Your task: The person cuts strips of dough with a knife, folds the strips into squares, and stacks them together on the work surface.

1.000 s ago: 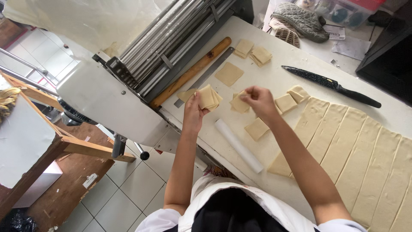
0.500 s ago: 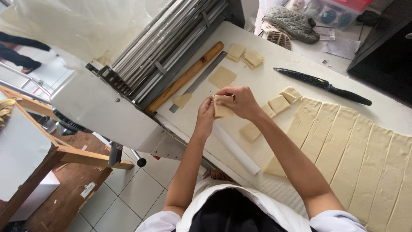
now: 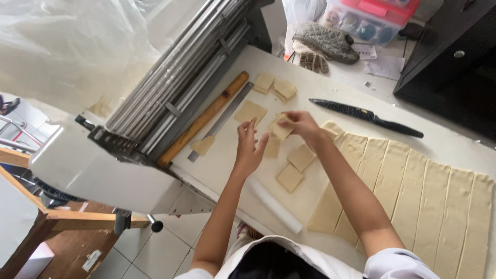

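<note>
My right hand (image 3: 298, 124) pinches a stack of small dough squares (image 3: 281, 129) just above the white worktop (image 3: 330, 93). My left hand (image 3: 249, 146) is spread flat with fingers apart beside that stack, holding nothing. Loose dough squares (image 3: 295, 166) lie below my right forearm. A single square (image 3: 251, 110) lies beyond my left fingers, and two small piles (image 3: 276, 87) sit further back. A large dough sheet cut into long strips (image 3: 418, 196) fills the right side.
A wooden rolling pin (image 3: 204, 118) and a metal ruler (image 3: 222, 120) lie along the dough sheeter's rollers (image 3: 181, 77). A black knife (image 3: 368, 117) rests behind the strips. A white plastic roller (image 3: 274, 204) lies at the front edge. Oven mitts (image 3: 323, 44) and plastic boxes (image 3: 377, 20) stand behind.
Both hands held the stack together half a second ago. My left hand has let go and opened, while my right hand keeps the squares and has shifted slightly right.
</note>
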